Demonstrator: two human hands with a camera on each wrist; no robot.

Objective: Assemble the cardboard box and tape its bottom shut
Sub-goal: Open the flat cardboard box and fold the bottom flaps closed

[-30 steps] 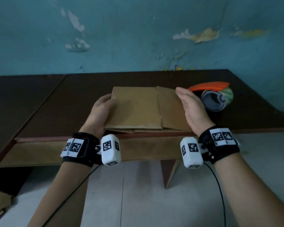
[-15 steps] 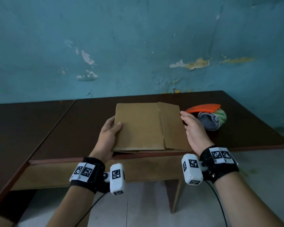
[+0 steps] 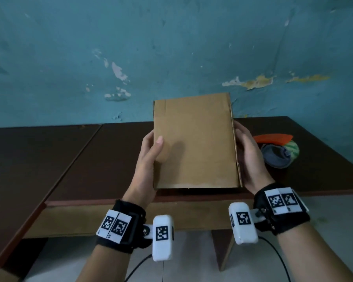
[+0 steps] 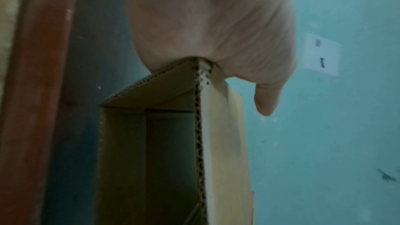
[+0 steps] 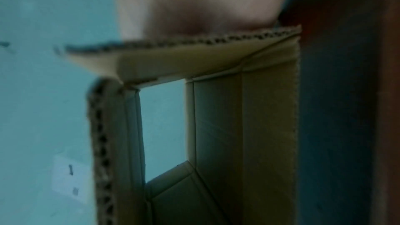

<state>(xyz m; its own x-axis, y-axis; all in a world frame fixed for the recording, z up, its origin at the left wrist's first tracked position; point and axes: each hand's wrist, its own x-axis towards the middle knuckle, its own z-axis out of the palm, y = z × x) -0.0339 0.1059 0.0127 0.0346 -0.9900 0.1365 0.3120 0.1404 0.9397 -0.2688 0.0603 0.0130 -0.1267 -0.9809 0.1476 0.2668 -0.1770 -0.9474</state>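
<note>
The brown cardboard box (image 3: 194, 143) stands upright over the front part of the dark table (image 3: 102, 163), its broad face toward me. My left hand (image 3: 149, 153) grips its left edge, thumb on the front face and fingers behind. My right hand (image 3: 249, 159) lies flat against the right side. In the left wrist view the box (image 4: 225, 143) is opened into a hollow tube below my palm (image 4: 216, 23). Through the box (image 5: 259, 126) in the right wrist view I see the wall; my palm (image 5: 205, 2) sits above a flap. Whether the box touches the table I cannot tell.
A tape dispenser (image 3: 277, 153) with an orange handle lies on the table just right of my right hand. A second dark table (image 3: 29, 159) adjoins on the left. The blue peeling wall (image 3: 171, 47) stands right behind, with a white socket (image 4: 322, 54).
The box lay flat on the table under both hands; now it is raised upright between them and opened up. My head has tilted up.
</note>
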